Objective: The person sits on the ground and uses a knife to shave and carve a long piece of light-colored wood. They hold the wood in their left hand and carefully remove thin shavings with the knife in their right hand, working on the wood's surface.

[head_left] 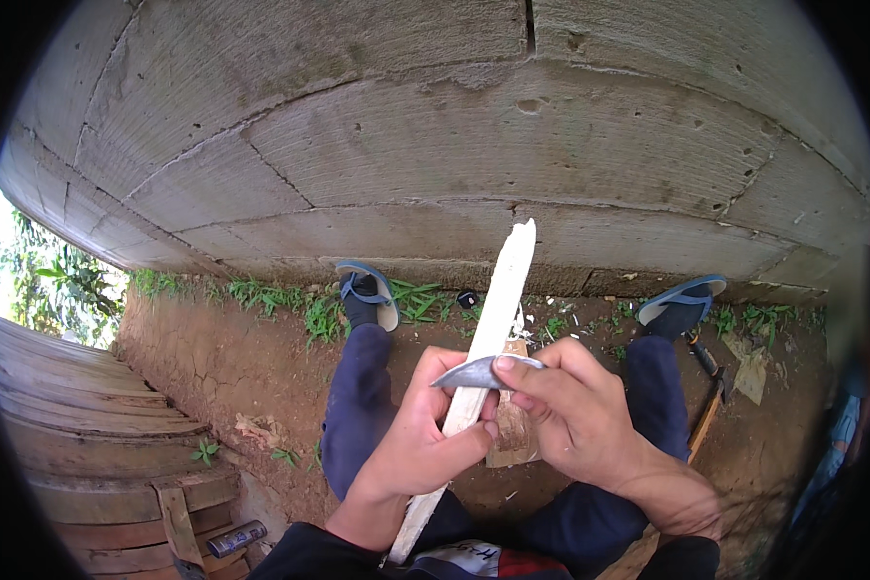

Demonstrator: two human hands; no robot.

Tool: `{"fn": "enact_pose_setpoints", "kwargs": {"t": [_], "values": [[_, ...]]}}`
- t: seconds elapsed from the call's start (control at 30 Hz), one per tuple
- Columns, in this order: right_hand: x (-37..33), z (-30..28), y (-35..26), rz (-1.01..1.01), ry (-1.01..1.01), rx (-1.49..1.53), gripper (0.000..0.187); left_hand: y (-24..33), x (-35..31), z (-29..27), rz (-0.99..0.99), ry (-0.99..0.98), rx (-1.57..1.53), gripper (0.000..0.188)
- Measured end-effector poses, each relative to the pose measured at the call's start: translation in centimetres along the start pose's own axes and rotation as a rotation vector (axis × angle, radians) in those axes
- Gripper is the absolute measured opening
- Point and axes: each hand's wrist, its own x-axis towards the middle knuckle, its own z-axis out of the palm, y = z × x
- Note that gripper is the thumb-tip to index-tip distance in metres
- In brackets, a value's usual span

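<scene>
Pointing twd the wall (551,135), a white stick (466,410) sits in the L hand (423,440), grip wrapped round it. R hand's (585,416) grip pinches a curved metal blade (474,373) laid across the stick, approx. mid-length. Brown wood block (514,440) is on the dirt floor (222,348), lower & just R of the stick. Blue sandals (388,313) flank the stick's far end; a can (237,538) lies well L of it.

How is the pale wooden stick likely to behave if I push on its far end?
The pale wooden stick is probably stiff, since it runs straight well beyond the left hand. It looks fairly light, being slim. Its ragged far tip may splinter.
</scene>
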Motion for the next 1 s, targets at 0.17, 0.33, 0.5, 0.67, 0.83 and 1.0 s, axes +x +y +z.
{"fn": "enact_pose_setpoints", "kwargs": {"t": [0.17, 0.33, 0.5, 0.67, 0.83, 1.0], "values": [[2.2, -3.1, 3.5, 0.16, 0.508, 0.102, 0.022, 0.1, -1.3, 2.2, -0.032, -0.09, -0.045, 0.047], [0.0, -1.9, 1.4, -0.109, 0.074, 0.062, 0.033, 0.6, -0.1, -0.7, -0.001, -0.011, -0.128, 0.045], [-1.4, -0.5, 0.1, -0.001, -0.102, 0.176, 0.036, 0.8, 0.0, 0.1, -0.007, -0.001, -0.073, 0.045], [-1.8, -0.5, 0.8, 0.004, 0.049, -0.041, 0.033, 0.1, 0.1, 1.0, -0.015, 0.034, -0.051, 0.045], [0.3, -3.9, 3.1, 0.305, 0.489, 0.089, 0.022, -0.5, -1.1, 2.7, 0.021, -0.146, -0.085, 0.045], [-1.4, -1.4, 0.2, -0.138, 0.054, 0.048, 0.034, 0.4, -0.5, -0.1, -0.061, -0.089, -0.129, 0.047]]}}
